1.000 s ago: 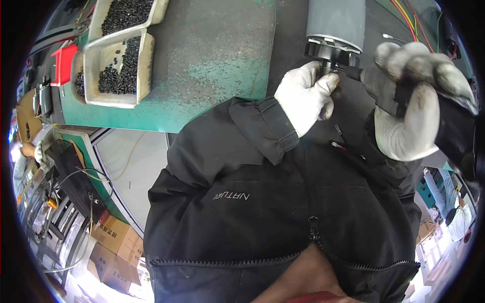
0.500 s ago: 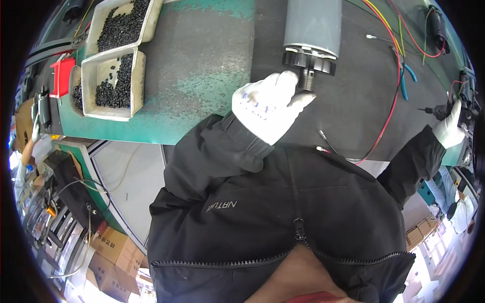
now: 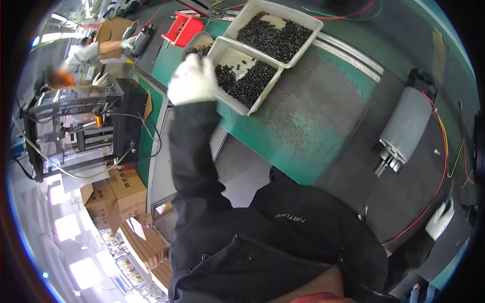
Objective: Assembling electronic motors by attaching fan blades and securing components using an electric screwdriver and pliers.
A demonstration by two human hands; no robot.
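Observation:
My left hand (image 3: 193,82), in a white glove, is over the near side of a small round container (image 3: 201,41) of tiny black parts. Its fingers are smeared by motion, so any grip is hidden. Beside it stands a white bin (image 3: 274,83) with loose black parts. My right hand (image 3: 440,220), also gloved, is low on the bench at the far right, near a thin bluish handle; its fingers are not clear. Between the hands, a grey cylindrical motor (image 3: 408,121) lies on the dark mat, its metal shaft (image 3: 381,167) toward me.
A second white bin (image 3: 316,24) of black parts and a red bin (image 3: 184,29) stand at the back. Red and yellow wires (image 3: 444,171) trail from the motor. Left of the bench are a black-framed machine (image 3: 129,113), cardboard boxes (image 3: 129,189) and a co-worker's hand (image 3: 129,43).
My left hand has left the motor's shaft end and swung left to the small parts container. The view has turned left. My right hand now appears away from the dark tool it was touching.

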